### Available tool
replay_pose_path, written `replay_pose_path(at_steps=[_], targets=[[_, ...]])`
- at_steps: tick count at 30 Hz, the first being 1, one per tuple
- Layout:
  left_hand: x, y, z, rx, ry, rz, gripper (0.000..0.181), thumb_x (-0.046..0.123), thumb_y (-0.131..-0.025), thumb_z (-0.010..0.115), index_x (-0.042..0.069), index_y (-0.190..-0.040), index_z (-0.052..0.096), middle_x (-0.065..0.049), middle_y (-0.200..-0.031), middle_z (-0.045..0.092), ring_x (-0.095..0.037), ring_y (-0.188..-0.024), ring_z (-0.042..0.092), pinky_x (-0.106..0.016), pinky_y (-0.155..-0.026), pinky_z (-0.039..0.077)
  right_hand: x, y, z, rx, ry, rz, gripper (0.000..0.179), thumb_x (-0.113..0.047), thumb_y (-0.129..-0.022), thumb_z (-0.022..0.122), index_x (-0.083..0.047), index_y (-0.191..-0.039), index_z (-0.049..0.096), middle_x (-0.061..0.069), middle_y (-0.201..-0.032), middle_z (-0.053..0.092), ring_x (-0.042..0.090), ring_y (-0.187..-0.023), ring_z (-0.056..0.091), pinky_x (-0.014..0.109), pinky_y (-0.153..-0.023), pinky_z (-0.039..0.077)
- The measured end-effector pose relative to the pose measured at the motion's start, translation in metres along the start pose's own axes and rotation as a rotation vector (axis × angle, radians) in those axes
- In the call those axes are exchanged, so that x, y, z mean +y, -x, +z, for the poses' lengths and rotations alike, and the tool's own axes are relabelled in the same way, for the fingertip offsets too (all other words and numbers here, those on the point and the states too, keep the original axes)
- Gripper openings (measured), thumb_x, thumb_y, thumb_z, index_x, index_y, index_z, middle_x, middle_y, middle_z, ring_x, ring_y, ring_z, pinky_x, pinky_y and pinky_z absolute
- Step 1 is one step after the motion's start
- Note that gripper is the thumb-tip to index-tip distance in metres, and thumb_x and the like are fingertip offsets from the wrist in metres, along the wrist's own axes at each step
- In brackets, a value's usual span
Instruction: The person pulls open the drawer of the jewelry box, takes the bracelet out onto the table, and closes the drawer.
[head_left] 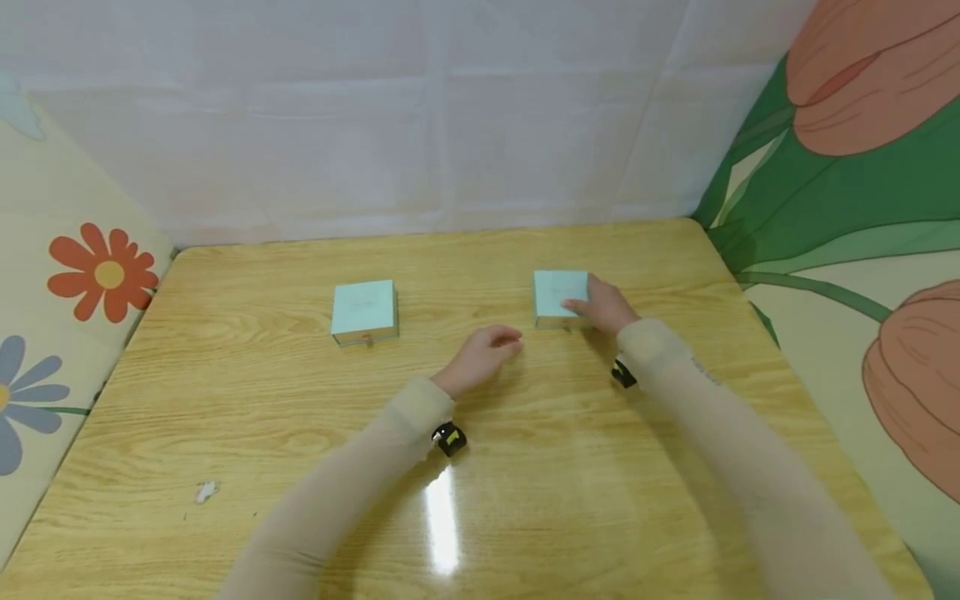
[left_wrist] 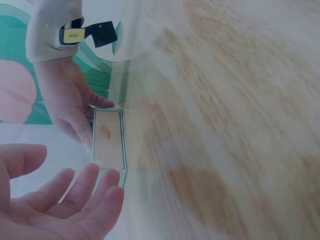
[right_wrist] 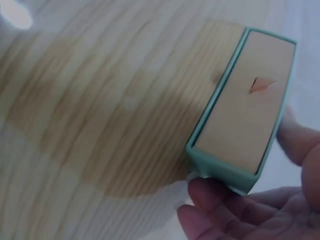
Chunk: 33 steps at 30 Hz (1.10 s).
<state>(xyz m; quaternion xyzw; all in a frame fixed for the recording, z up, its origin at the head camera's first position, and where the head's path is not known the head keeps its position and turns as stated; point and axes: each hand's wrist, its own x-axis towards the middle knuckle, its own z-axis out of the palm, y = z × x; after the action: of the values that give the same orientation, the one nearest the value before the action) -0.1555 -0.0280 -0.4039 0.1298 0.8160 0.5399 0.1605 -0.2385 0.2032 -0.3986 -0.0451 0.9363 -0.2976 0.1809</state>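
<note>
A light-blue drawer box (head_left: 553, 290) sits at the right back of the table, its cream front with a small orange pull tab (right_wrist: 261, 85) plain in the right wrist view. My right hand (head_left: 609, 308) grips this box at its right end, thumb over the top and fingers against the end wall. Short of the box and to its left, my left hand (head_left: 483, 354) hovers with loosely bent fingers and nothing in it. In the left wrist view, its fingertips (left_wrist: 114, 196) overlap the box's near end. A matching light-blue box (head_left: 363, 308) stands farther left.
The wooden table (head_left: 262, 417) ends at a white cloth backdrop (head_left: 337, 150). Flower-printed panels (head_left: 862, 250) flank it on both sides. A small white scrap (head_left: 206, 492) lies at the front left, and a bright light reflection shows near the front middle.
</note>
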Motion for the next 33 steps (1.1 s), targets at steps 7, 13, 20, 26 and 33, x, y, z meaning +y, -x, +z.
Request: replay_pose_path(at_steps=[7,13,20,26,33], targets=[[0.007,0.001,-0.001,-0.007,-0.004,-0.019,0.033,0.012,-0.101,0.051,-0.008,-0.127,0.055,-0.020,-0.128,0.058,-0.032,-0.120,0.053,-0.040,-0.103,0.043,0.012,0.001,-0.010,0.045,0.087,-0.152,0.060,-0.022,-0.104,0.046,0.013,-0.146,0.021,0.033,-0.151,0.021,0.046,-0.140,0.021,0.052,-0.116,0.016],[0.008,-0.001,0.002,-0.004,0.009,-0.036,0.033,0.013,-0.101,0.052,-0.007,-0.126,0.056,-0.020,-0.127,0.059,-0.031,-0.118,0.054,-0.039,-0.102,0.044,0.024,0.002,-0.013,0.018,0.191,-0.328,0.052,-0.017,-0.103,0.048,0.010,-0.144,0.031,0.028,-0.154,0.021,0.044,-0.142,0.019,0.053,-0.116,0.014],[0.006,-0.012,0.011,0.001,0.073,-0.077,0.032,0.010,-0.099,0.055,-0.008,-0.125,0.057,-0.021,-0.113,0.065,-0.027,-0.099,0.062,-0.030,-0.083,0.053,0.029,0.001,-0.015,-0.025,0.191,-0.389,0.049,-0.018,-0.103,0.050,0.007,-0.143,0.037,0.023,-0.154,0.026,0.042,-0.142,0.018,0.053,-0.117,0.014],[0.007,-0.021,0.020,0.006,0.176,-0.142,0.032,0.007,-0.097,0.056,-0.009,-0.124,0.058,-0.021,-0.109,0.066,-0.021,-0.093,0.062,-0.028,-0.079,0.054,0.032,0.000,-0.016,-0.021,0.180,-0.397,0.049,-0.022,-0.102,0.052,0.004,-0.142,0.039,0.020,-0.153,0.029,0.040,-0.142,0.020,0.052,-0.116,0.016],[0.011,-0.033,0.028,-0.020,0.304,-0.236,0.033,0.008,-0.098,0.056,-0.007,-0.127,0.056,-0.020,-0.117,0.064,-0.029,-0.106,0.063,-0.032,-0.089,0.053,0.036,-0.002,-0.017,-0.001,0.161,-0.402,0.046,-0.018,-0.101,0.054,0.004,-0.140,0.042,0.018,-0.152,0.031,0.039,-0.142,0.023,0.051,-0.116,0.017]])
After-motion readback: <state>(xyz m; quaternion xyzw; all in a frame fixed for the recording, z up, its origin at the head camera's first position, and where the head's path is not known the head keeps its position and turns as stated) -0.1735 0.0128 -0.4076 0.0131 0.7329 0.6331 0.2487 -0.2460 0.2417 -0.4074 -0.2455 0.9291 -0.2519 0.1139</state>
